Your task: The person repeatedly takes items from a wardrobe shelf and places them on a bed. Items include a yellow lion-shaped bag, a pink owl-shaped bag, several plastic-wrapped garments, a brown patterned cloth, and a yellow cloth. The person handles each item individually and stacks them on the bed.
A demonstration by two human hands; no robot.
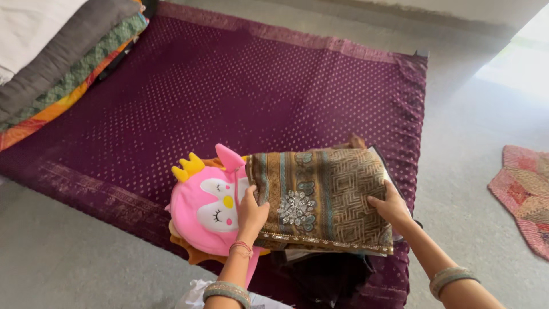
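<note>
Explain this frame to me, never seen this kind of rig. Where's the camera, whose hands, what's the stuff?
There is no machine here. A person wears one camera on the head, and it looks down at that person's own two bare hands, so there is only this single view.

The left hand and the right hand grip the two sides of a folded brown patterned cloth with a silver beaded motif in its middle. The cloth sits on top of a small stack of darker folded fabric. Beside it, partly under the left hand, lies a pink plush bag with a cartoon face and a yellow crown.

All this rests on a purple dotted spread laid on a grey floor. A pile of folded fabrics is at upper left, and a pink mat lies at right.
</note>
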